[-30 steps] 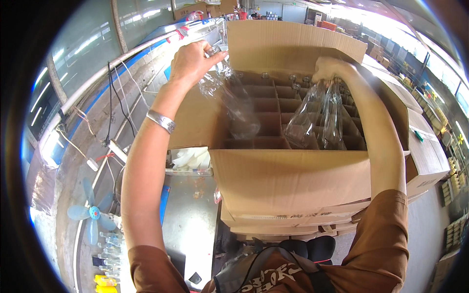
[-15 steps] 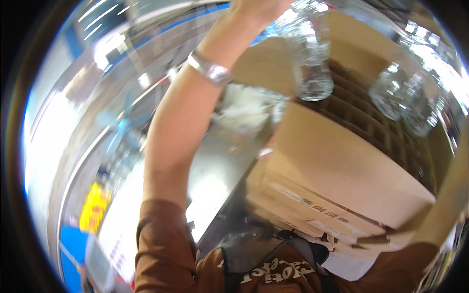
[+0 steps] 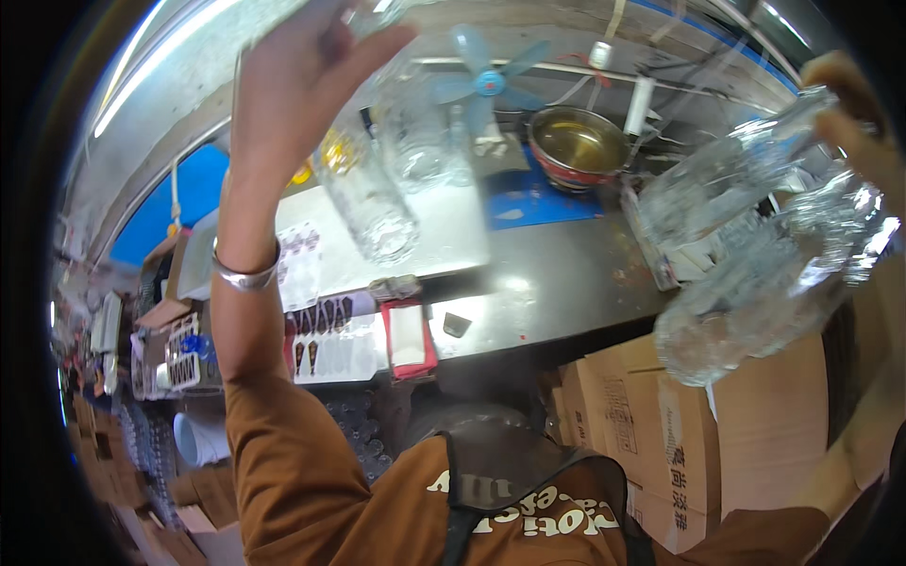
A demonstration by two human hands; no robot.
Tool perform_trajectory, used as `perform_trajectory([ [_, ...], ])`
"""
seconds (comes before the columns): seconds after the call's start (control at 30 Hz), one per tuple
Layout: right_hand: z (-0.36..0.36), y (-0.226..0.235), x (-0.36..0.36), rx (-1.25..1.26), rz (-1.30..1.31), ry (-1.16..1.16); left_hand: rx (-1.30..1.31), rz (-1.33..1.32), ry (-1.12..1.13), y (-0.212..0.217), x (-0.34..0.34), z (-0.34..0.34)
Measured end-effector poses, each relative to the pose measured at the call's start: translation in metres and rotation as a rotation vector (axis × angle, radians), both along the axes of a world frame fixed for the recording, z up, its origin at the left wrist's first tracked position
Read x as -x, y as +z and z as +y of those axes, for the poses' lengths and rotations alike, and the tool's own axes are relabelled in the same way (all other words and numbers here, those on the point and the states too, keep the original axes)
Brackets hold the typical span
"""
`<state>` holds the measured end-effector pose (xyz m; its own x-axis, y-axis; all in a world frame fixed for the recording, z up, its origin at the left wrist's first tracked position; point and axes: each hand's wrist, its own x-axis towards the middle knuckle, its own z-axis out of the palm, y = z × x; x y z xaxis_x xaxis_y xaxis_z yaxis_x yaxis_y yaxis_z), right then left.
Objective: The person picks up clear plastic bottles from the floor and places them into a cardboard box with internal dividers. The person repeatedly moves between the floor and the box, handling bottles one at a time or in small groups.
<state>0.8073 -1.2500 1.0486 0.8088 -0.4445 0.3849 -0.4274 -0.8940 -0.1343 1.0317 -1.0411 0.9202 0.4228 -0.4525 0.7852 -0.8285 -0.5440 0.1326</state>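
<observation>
Bottles (image 3: pixel 741 302) fill left hand (image 3: pixel 288 99) and right hand (image 3: pixel 864 146) near a shiny metal table (image 3: pixel 566 269) and fan (image 3: pixel 489 83).

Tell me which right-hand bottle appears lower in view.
The bottle whose base shows against the cardboard box; the other bottle in your right hand appears higher.

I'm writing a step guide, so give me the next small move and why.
Perhaps straighten the tilted clear bottle in the left hand over the white tabletop: its slanted base appears over that surface, contact unclear, and the right hand is busy gripping two other clear bottles.
</observation>
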Motion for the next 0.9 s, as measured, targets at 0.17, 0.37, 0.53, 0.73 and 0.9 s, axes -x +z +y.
perform_trajectory([
  [0.17,0.025,-0.109,-0.143,0.005,0.120,0.877,-0.023,0.217,0.309,-0.072,-0.080,0.160],
  [0.37,0.123,-0.237,-0.312,-0.016,0.355,0.861,-0.002,0.248,0.269,-0.194,-0.217,0.245],
  [0.53,0.207,-0.319,-0.427,-0.062,0.248,0.880,-0.011,0.368,0.353,-0.256,-0.285,0.283],
  [0.73,0.263,-0.401,-0.549,-0.142,0.165,0.746,0.023,0.459,0.336,-0.304,-0.353,0.299],
  [0.9,0.269,-0.451,-0.609,-0.099,0.198,0.676,-0.039,0.539,0.315,-0.327,-0.397,0.286],
])
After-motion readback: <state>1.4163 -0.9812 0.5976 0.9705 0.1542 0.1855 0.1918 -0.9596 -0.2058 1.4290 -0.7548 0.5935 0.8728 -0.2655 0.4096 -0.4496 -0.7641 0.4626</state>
